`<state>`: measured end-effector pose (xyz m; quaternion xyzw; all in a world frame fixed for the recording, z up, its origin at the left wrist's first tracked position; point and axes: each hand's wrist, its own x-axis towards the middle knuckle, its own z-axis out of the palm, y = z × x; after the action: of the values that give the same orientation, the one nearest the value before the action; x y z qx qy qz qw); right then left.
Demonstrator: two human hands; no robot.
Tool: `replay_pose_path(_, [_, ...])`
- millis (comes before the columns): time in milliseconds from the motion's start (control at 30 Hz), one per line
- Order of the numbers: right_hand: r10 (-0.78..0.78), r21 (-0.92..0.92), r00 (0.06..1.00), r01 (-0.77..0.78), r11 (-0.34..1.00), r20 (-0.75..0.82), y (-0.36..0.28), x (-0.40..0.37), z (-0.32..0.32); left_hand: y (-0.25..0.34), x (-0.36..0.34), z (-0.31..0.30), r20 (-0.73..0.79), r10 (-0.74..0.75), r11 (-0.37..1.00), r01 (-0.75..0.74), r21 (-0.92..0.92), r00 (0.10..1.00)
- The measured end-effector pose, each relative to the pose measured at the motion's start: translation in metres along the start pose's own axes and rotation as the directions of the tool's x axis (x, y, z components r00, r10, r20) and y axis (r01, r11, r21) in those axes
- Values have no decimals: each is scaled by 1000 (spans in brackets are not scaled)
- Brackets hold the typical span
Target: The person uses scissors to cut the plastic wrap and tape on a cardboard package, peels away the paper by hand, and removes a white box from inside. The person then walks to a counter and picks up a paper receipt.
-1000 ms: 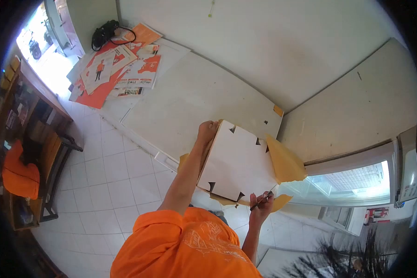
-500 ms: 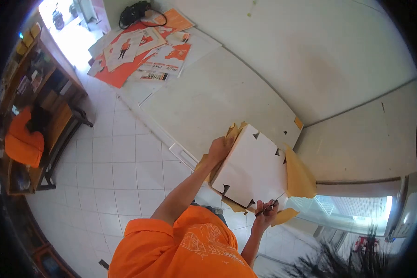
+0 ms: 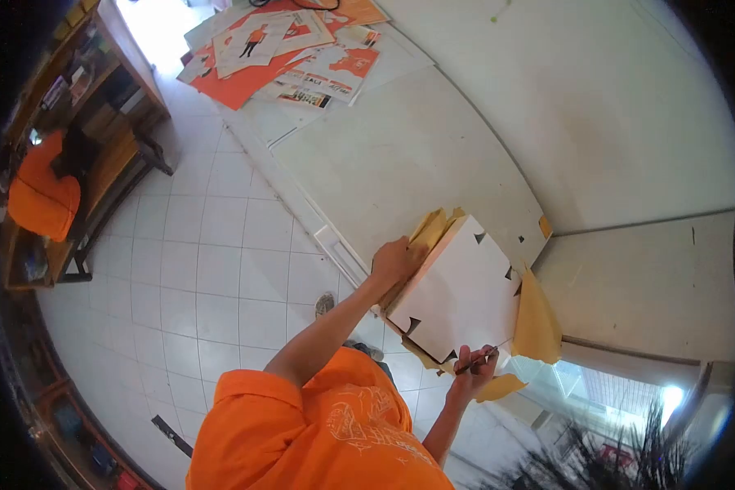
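A stack of white sheets or board (image 3: pixel 457 290), with dark triangular notches along its edges, rests at the near end of the table in opened brown wrapping paper (image 3: pixel 537 318). My left hand (image 3: pixel 396 265) is closed on the brown paper folded along the stack's left side; its fingertips are partly hidden. At the near right corner, my right hand (image 3: pixel 475 371) grips a slim dark tool (image 3: pixel 480 359) with a thin tip, its exact kind too small to make out. Torn paper flaps hang below the stack's near edge and beside my right hand.
Printed orange and white sheets (image 3: pixel 302 65) lie at the table's (image 3: pixel 384 155) far end. A wall (image 3: pixel 580 114) runs along its right side. To the left stands a wooden shelf unit (image 3: pixel 122 151) with an orange cap-like item (image 3: pixel 45 192). A glass panel (image 3: pixel 604 392) is at the lower right.
The camera view has shifted, so the table and shelf appear moved. Both hands keep their places at the stack, the left on the paper and the right with the dark tool.
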<state>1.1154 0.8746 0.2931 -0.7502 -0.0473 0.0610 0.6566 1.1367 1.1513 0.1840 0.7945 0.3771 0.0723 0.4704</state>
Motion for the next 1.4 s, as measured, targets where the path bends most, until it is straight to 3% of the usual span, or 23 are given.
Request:
replay_pose_path(67, [81,81,997,-81,993,-1,8,-3,-3,8,-26,-25,29,-94,995,93,40,995])
replay_pose_path(133, [100,29,995,-101,995,16,2,-5,5,2,-43,-24,66,-189,980,183,78,980])
replay_pose_path(233, [104,-59,993,-100,993,58,6,6,8,-11,-50,-17,29,-262,964,263,-49,965])
replay_pose_path(333, [88,-115,989,-74,991,123,0,25,14,-17,-47,-1,32,-270,938,271,-217,962])
replay_pose_path(400, [88,-138,982,-65,988,166,-5,45,22,-22,-47,8,-81,-199,915,155,-372,977])
replay_pose_path(533, [160,-175,957,-119,977,242,-29,95,46,-33,-38,4,21,-213,928,209,-308,977])
replay_pose_path(567, [165,-206,937,-104,973,308,-39,111,60,-34,-37,5,28,-208,905,204,-374,978])
replay_pose_path(633, [105,-180,957,-57,982,272,-45,141,95,-38,-36,9,41,-214,874,210,-439,976])
replay_pose_path(700, [-24,-477,900,252,842,434,-56,171,135,-42,-33,11,66,-199,852,206,-482,978])
replay_pose_path(733, [-154,-538,836,468,701,526,-48,191,153,-43,-31,13,64,-205,849,210,-484,977])
replay_pose_path(767, [-255,-560,737,652,511,626,-40,211,173,-44,-31,15,49,-199,852,197,-485,979])
replay_pose_path(833, [-353,-487,538,843,228,766,-34,241,225,-45,-31,15,28,-197,854,185,-486,980])
replay_pose_path(900, [-201,-580,588,808,103,783,-15,258,272,-45,-31,10,31,-155,851,150,-504,987])
replay_pose_path(967, [83,-653,648,756,44,757,11,269,309,-44,-34,6,33,-150,848,145,-510,988])
replay_pose_path(1000, [76,-647,643,761,44,762,23,269,321,-44,-35,3,45,-142,843,145,-518,989])
replay_pose_path(1067, [368,-724,705,681,-111,606,46,267,340,-46,-35,-1,92,-170,890,193,-413,981])
replay_pose_path(1100, [363,-713,698,692,-116,618,56,264,343,-47,-35,-3,150,-207,922,244,-299,967])
replay_pose_path(1133, [355,-697,708,693,-184,610,65,260,343,-48,-41,-8,141,-213,918,247,-310,967])
replay_pose_path(1200, [357,-676,717,691,-256,598,76,256,340,-56,-67,-19,-217,20,952,-86,-295,976])
replay_pose_path(1233, [390,-677,716,688,-260,578,78,255,343,-60,-79,-26,-215,14,951,-80,-299,976])
replay_pose_path(1300, [423,-683,717,682,-261,555,73,250,343,-68,-103,-44,-394,355,849,-469,-242,848])
replay_pose_path(1367, [566,-651,577,753,-91,588,46,244,343,-68,-131,-57,-340,416,828,-506,-242,843])
replay_pose_path(1400, [566,-658,583,747,-92,583,35,238,338,-66,-142,-58,-290,472,805,-541,-245,833])
